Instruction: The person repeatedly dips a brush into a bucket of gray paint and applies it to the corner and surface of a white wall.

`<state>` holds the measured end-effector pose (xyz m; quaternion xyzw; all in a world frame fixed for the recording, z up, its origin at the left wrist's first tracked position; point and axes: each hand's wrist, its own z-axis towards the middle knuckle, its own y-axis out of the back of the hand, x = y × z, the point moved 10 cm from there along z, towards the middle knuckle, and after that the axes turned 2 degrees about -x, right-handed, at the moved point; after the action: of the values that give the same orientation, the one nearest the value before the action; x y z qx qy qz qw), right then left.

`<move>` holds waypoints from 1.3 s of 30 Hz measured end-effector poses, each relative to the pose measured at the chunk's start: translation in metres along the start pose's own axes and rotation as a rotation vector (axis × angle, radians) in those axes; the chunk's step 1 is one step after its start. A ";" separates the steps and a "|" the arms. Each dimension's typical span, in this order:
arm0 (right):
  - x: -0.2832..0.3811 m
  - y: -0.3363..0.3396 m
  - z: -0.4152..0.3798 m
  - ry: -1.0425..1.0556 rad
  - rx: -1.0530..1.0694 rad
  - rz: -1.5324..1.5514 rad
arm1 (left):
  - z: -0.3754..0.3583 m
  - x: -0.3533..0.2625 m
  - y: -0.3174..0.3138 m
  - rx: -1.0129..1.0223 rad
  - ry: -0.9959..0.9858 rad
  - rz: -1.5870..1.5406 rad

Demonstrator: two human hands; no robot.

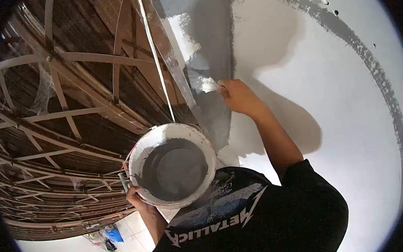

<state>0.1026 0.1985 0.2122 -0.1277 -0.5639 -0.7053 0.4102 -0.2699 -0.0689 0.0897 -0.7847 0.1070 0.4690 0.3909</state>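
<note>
My right hand (240, 97) is closed around the handle of a paintbrush (207, 84). The brush has pale paint near its ferrule, and its bristles lie against a grey-painted strip (210, 37) on the wall. At the lower left, my left hand (135, 197) grips the side of a white bucket (138, 150), its fingers partly hidden by the bucket. Grey paint (178, 166) fills the lower part of the bucket, which I hold close against my chest.
Left of the strip is a brown metal lattice shutter (62, 111) with a white cable (153, 46) hanging before it. A curved grey band (338, 30) crosses the white wall (352, 103). Below, a blue item (114, 234) and clutter lie on the tiled floor (134, 243).
</note>
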 end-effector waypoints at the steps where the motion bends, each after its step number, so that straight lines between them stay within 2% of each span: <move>1: 0.000 0.002 -0.007 -0.027 -0.029 -0.032 | 0.003 -0.001 0.004 0.028 -0.022 0.037; 5: 0.037 0.050 -0.032 -0.087 -0.179 -0.087 | 0.012 0.003 0.016 0.106 -0.083 0.052; 6: 0.044 0.061 -0.035 -0.108 -0.210 -0.071 | 0.004 0.001 0.007 0.078 -0.034 -0.035; 9: 0.054 0.072 -0.026 -0.024 -0.312 -0.030 | -0.008 -0.006 -0.017 0.056 0.002 0.000; 12: 0.050 0.039 -0.001 0.056 -0.212 -0.052 | -0.001 -0.004 0.001 0.162 -0.043 0.027; 13: 0.049 0.039 -0.008 0.025 -0.210 -0.081 | 0.000 0.000 0.010 0.096 0.002 0.030; 15: 0.061 0.052 -0.022 -0.018 -0.223 -0.137 | -0.008 -0.005 -0.014 0.056 -0.006 0.031; 18: 0.097 0.085 -0.044 0.000 -0.279 0.025 | -0.007 -0.005 -0.017 0.098 -0.010 -0.002; 20: 0.087 0.067 -0.029 0.005 -0.252 -0.094 | 0.005 0.000 0.013 0.055 -0.033 0.031; 24: 0.051 0.031 -0.001 0.064 -0.193 -0.154 | 0.002 0.000 0.011 0.067 -0.027 0.010; 26: 0.059 0.053 -0.018 0.060 -0.245 -0.025 | 0.019 0.010 0.036 0.055 -0.020 0.060; 27: 0.066 0.066 -0.025 0.062 -0.267 0.038 | 0.007 -0.001 0.017 0.063 -0.089 0.041; 30: 0.081 0.089 -0.029 0.001 -0.315 -0.115 | 0.010 0.000 0.018 0.065 -0.071 0.051; 33: 0.055 0.049 0.004 -0.027 -0.226 -0.193 | 0.004 0.007 0.010 0.004 -0.002 -0.042; 35: 0.055 0.050 -0.001 -0.030 -0.220 -0.192 | 0.003 0.008 0.010 0.038 0.010 -0.026; 39: 0.075 0.088 -0.024 -0.071 -0.298 -0.124 | 0.004 -0.001 0.011 0.078 -0.094 0.056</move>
<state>0.1257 0.1425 0.3129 -0.1769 -0.4742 -0.8001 0.3220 -0.2794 -0.0738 0.0840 -0.7425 0.1287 0.5117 0.4126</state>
